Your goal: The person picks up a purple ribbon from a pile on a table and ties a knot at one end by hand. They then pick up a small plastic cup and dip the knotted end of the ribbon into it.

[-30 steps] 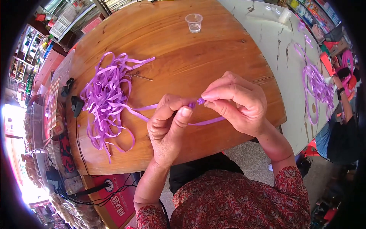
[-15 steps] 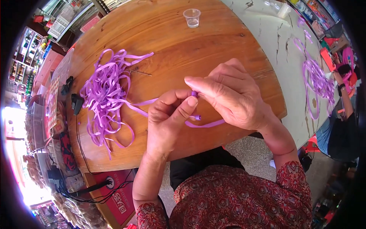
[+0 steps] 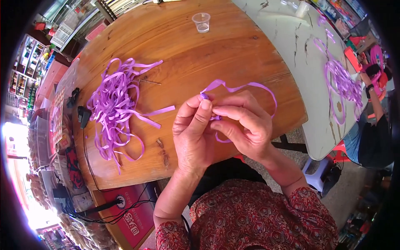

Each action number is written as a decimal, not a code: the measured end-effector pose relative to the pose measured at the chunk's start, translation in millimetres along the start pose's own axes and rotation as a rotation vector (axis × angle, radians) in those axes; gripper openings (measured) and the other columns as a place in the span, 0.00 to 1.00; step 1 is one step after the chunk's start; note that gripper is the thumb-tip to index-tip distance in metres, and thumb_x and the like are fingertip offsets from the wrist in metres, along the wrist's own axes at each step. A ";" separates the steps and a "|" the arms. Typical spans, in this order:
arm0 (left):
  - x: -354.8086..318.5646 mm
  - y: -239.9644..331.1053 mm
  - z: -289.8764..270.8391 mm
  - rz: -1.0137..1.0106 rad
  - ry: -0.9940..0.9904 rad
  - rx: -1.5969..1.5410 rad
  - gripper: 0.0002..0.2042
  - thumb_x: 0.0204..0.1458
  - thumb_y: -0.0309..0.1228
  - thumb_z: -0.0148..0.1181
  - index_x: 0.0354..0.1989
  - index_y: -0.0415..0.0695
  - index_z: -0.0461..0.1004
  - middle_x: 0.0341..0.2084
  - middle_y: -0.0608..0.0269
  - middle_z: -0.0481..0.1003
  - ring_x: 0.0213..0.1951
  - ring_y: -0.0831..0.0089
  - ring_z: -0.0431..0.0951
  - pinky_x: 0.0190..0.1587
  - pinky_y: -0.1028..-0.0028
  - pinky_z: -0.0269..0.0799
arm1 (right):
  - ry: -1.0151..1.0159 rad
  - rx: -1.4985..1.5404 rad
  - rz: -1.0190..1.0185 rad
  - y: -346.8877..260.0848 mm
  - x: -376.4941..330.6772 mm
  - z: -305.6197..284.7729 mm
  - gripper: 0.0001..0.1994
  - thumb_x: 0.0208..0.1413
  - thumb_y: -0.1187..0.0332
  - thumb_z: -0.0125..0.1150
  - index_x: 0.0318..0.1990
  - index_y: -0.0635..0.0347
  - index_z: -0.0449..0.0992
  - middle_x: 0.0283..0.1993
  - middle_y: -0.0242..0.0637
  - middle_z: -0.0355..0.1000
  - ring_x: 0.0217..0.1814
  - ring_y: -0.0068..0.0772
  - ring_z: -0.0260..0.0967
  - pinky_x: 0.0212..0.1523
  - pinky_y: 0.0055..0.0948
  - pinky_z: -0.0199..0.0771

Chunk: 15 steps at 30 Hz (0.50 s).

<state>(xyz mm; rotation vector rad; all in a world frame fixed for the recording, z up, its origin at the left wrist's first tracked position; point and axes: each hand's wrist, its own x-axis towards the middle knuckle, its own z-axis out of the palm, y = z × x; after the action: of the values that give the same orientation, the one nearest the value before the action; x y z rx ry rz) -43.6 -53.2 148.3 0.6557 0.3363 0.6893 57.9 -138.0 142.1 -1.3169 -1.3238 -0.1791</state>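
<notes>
My left hand (image 3: 192, 133) and my right hand (image 3: 243, 125) meet over the near edge of a round wooden table (image 3: 187, 50). Both pinch one purple ribbon strip (image 3: 243, 86), which loops up and arcs to the right above my right hand. Its short folded part sits between my fingertips, partly hidden. A loose pile of purple ribbon strips (image 3: 114, 106) lies on the table to the left of my hands.
A clear plastic cup (image 3: 201, 22) stands at the table's far side. Black clips and a cable (image 3: 82, 114) lie at the left rim. To the right is a white marble table (image 3: 300, 54) with more purple ribbon (image 3: 343, 85), where another person (image 3: 373, 133) sits.
The ribbon strip, earlier lying flat from the pile across the table, has come free and now loops above my hands. Both hands have shifted slightly right and turned the strip between their fingertips.
</notes>
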 end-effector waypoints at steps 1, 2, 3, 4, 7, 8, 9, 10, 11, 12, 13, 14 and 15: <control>-0.6 -0.6 0.4 -0.015 0.011 -0.028 0.06 0.55 0.24 0.55 0.40 0.42 0.75 0.37 0.66 0.76 0.36 0.81 0.73 0.35 0.82 0.71 | 0.001 0.003 -0.003 0.4 -0.6 0.1 0.15 0.40 0.76 0.69 0.39 0.65 0.76 0.40 0.40 0.73 0.40 0.32 0.69 0.41 0.28 0.69; -1.2 -0.4 2.4 -0.021 -0.008 -0.059 0.06 0.55 0.23 0.55 0.40 0.42 0.75 0.37 0.65 0.76 0.37 0.80 0.73 0.38 0.80 0.70 | 0.003 0.053 0.035 0.3 -1.1 -0.5 0.13 0.42 0.78 0.67 0.39 0.66 0.76 0.41 0.41 0.73 0.40 0.31 0.69 0.41 0.28 0.69; -1.5 -1.7 2.2 -0.021 -0.009 -0.060 0.06 0.55 0.23 0.55 0.40 0.42 0.75 0.37 0.65 0.76 0.37 0.80 0.73 0.38 0.80 0.70 | 0.004 0.098 0.076 -0.5 -1.5 -1.4 0.12 0.45 0.79 0.65 0.40 0.67 0.75 0.42 0.42 0.72 0.40 0.31 0.69 0.41 0.28 0.69; -1.2 -3.6 0.7 0.013 -0.003 -0.018 0.07 0.55 0.23 0.55 0.41 0.42 0.75 0.37 0.65 0.76 0.37 0.80 0.73 0.40 0.80 0.70 | 0.004 0.098 0.074 -1.7 0.1 -1.8 0.12 0.45 0.79 0.65 0.40 0.67 0.75 0.42 0.42 0.72 0.40 0.31 0.69 0.41 0.28 0.69; -4.4 -7.6 -2.4 0.119 -0.008 0.094 0.07 0.56 0.23 0.54 0.41 0.41 0.75 0.37 0.63 0.76 0.38 0.78 0.74 0.44 0.77 0.69 | 0.109 0.294 0.164 -1.3 5.1 -3.4 0.10 0.49 0.82 0.60 0.41 0.68 0.74 0.42 0.44 0.72 0.39 0.29 0.69 0.42 0.26 0.70; -6.4 -8.3 -3.7 0.192 -0.019 0.165 0.07 0.56 0.24 0.52 0.41 0.40 0.75 0.37 0.61 0.76 0.39 0.75 0.75 0.45 0.75 0.70 | 0.137 0.345 0.222 0.2 4.8 -5.1 0.10 0.50 0.82 0.58 0.42 0.69 0.73 0.42 0.44 0.71 0.39 0.28 0.70 0.42 0.25 0.70; -7.9 -8.0 -5.2 0.192 -0.021 0.164 0.07 0.56 0.24 0.52 0.41 0.40 0.75 0.37 0.61 0.76 0.39 0.75 0.75 0.45 0.75 0.70 | 0.165 0.394 0.279 1.6 5.1 -7.3 0.10 0.52 0.82 0.57 0.43 0.70 0.72 0.42 0.44 0.71 0.39 0.28 0.70 0.42 0.24 0.70; -9.1 -6.9 -7.1 0.155 -0.025 0.174 0.08 0.56 0.23 0.52 0.42 0.39 0.75 0.37 0.61 0.76 0.39 0.75 0.75 0.45 0.75 0.70 | 0.158 0.265 0.227 4.3 5.0 -8.1 0.10 0.50 0.83 0.58 0.42 0.69 0.73 0.40 0.43 0.72 0.38 0.27 0.70 0.39 0.22 0.70; -9.8 -5.8 -8.2 0.119 -0.029 0.183 0.08 0.56 0.22 0.52 0.42 0.39 0.75 0.37 0.61 0.77 0.40 0.74 0.75 0.46 0.74 0.70 | 0.158 0.264 0.226 3.2 6.5 -12.1 0.10 0.50 0.83 0.58 0.42 0.69 0.73 0.40 0.43 0.72 0.38 0.27 0.70 0.39 0.22 0.70; -9.9 -4.9 -8.4 0.118 -0.030 0.182 0.08 0.56 0.22 0.52 0.42 0.39 0.75 0.37 0.61 0.77 0.40 0.74 0.75 0.46 0.74 0.70 | 0.056 0.134 0.170 1.1 8.6 -17.2 0.10 0.50 0.83 0.58 0.41 0.69 0.74 0.40 0.42 0.72 0.38 0.28 0.70 0.37 0.23 0.69; -10.1 -3.7 -7.8 0.052 -0.034 0.229 0.08 0.56 0.22 0.53 0.41 0.40 0.76 0.34 0.66 0.75 0.36 0.78 0.72 0.43 0.78 0.67 | -0.045 0.005 0.113 0.5 10.0 -19.7 0.10 0.49 0.83 0.58 0.41 0.68 0.75 0.39 0.42 0.72 0.37 0.28 0.70 0.35 0.23 0.69; -10.2 -2.9 -7.2 -0.015 -0.038 0.276 0.07 0.56 0.21 0.53 0.41 0.40 0.76 0.31 0.70 0.73 0.33 0.82 0.70 0.40 0.82 0.65 | -0.028 0.009 0.051 4.5 8.5 -15.8 0.10 0.47 0.81 0.61 0.39 0.66 0.77 0.36 0.39 0.73 0.35 0.30 0.70 0.33 0.25 0.68; -11.4 -2.2 -6.8 -0.017 -0.038 0.276 0.07 0.56 0.21 0.53 0.41 0.40 0.76 0.31 0.70 0.73 0.33 0.82 0.70 0.40 0.82 0.65 | -0.028 0.008 0.053 5.8 10.9 -16.0 0.10 0.47 0.81 0.61 0.39 0.66 0.77 0.36 0.39 0.73 0.35 0.30 0.70 0.33 0.25 0.68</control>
<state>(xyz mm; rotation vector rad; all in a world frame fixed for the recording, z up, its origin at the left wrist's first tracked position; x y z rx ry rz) -54.2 -59.3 142.6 0.9262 0.4058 0.6189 75.3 -142.1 151.7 -1.3504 -1.3101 -0.1190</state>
